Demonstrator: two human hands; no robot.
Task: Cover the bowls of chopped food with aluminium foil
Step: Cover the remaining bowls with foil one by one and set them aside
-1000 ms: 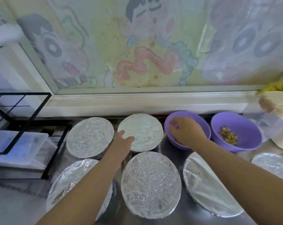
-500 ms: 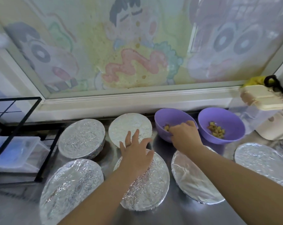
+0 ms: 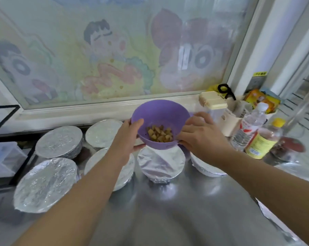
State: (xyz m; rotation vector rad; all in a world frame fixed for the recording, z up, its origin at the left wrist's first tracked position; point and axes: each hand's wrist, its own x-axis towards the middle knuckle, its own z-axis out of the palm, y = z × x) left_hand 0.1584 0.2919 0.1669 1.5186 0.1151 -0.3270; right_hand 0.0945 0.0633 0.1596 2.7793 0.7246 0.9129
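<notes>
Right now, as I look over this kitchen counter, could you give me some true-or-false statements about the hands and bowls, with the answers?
1. The left hand and the right hand both hold the purple bowl. True.
2. The purple bowl is covered with foil. False: it is open, and the chopped food shows inside.
3. Several foil-covered bowls sit on the steel counter. True.
4. The yellow-capped bottle lies on its side. False: it stands on its base, to the right of the hands.
</notes>
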